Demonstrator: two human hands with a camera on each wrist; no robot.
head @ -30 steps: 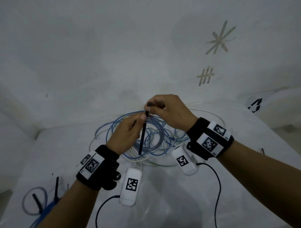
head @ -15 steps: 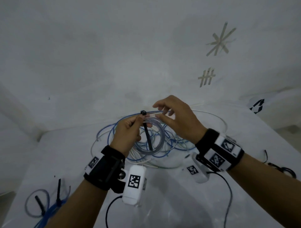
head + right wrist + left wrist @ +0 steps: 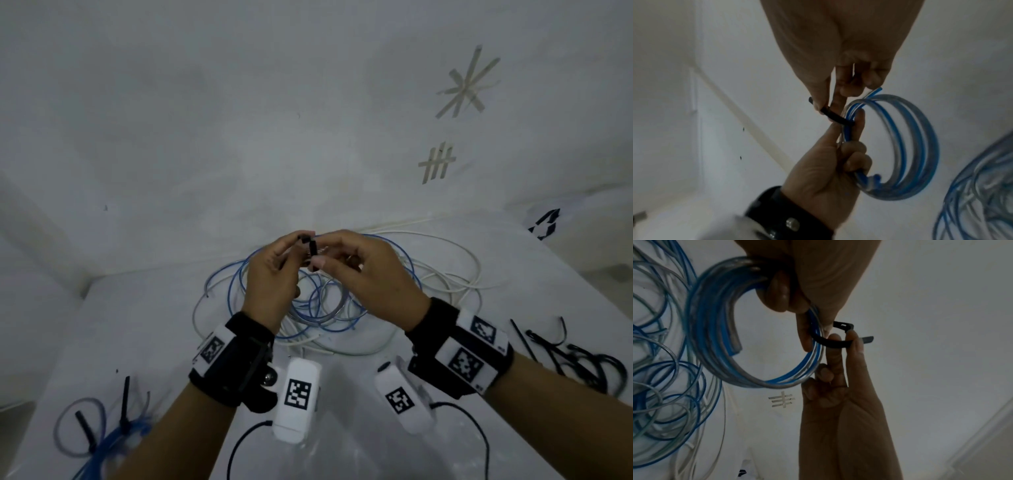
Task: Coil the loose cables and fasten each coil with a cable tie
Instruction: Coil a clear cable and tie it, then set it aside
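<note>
Held up between two bare hands: a small coil point(image 3: 715, 345) of blue and clear cable, above a white-covered table point(image 3: 164, 308). Left hand point(image 3: 270, 281) curled round one side of the coil, gripping the turns together. Right hand point(image 3: 370, 284) just beside it, thumb and forefinger pinched on the tail of a black cable tie point(image 3: 830, 344), remaining fingers folded in. Strap of the tie looped round the gripped stretch of the coil, crossing the turns roughly square. Head of the tie on the outer side of the coil, just above the right fingertips; tail tip poking past them, close to the head but seemingly not yet threaded. Likely next: steering the tail into the head, work for the right hand as the nearer one to the tip. Beneath the coil, a loose tangle of blue, grey and white cables point(image 3: 445, 270) spread on the table. Nearer than the coil and leftward, tied coils point(image 3: 102, 428); rightward, spare black ties point(image 3: 575, 356). Behind the coil, a plain white wall point(image 3: 239, 120) bearing tape marks point(image 3: 436, 164).
</note>
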